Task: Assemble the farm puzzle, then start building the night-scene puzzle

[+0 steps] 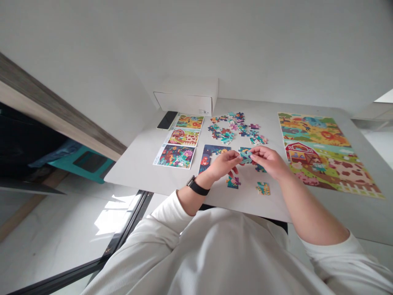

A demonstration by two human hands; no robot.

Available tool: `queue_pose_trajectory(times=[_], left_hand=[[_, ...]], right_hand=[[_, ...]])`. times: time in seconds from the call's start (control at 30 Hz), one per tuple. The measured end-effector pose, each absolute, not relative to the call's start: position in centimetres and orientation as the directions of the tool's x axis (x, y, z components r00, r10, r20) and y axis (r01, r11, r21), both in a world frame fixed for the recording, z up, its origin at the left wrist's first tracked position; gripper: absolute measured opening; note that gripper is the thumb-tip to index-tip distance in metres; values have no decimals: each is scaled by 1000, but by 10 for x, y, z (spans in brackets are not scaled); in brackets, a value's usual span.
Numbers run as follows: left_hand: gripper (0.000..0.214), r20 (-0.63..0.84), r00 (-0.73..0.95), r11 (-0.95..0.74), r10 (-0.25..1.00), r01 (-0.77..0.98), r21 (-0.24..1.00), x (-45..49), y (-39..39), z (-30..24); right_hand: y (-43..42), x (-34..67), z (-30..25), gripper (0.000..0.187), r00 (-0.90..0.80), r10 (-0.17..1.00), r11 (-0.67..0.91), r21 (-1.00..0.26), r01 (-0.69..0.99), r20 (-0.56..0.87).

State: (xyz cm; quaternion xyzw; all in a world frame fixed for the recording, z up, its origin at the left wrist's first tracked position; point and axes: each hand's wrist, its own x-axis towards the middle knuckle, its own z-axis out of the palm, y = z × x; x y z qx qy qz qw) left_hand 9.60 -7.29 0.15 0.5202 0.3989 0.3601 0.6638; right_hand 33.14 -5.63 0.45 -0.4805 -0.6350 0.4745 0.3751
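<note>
Looking for words to read, you find a small label (203,112) with a dark square on the white box (181,99), but its print is too tiny to read. The 3 small pictures (178,157) near the phone (167,119) have tiny marks along the left edge, also too small to read. Both arms reach in over the desk (138,162) from the near side and bend toward each other. The left hand (226,164), with a black watch (198,187) on its wrist, pinches the left edge of a blue-green puzzle bit (245,153), its lower fingers hanging loosely curled. The right hand (266,159) pinches the right edge with its thumb and fingers. The bit sits between the 2 hands, just right of the dark blue puzzle part (205,157) and nearer than the messy pile (225,133).
</note>
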Motion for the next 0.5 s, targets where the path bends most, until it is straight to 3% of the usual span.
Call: queue_pose_trajectory(times=[0.33, 0.5], left_hand=[[27, -83, 230, 107, 970, -97, 990, 88, -67, 8], [41, -56, 212, 50, 976, 33, 998, 57, -71, 19]], right_hand=[[-67, 316, 12, 45, -365, 929, 3, -983, 184, -66], [-83, 312, 28, 32, -472, 881, 216, -923, 320, 43]])
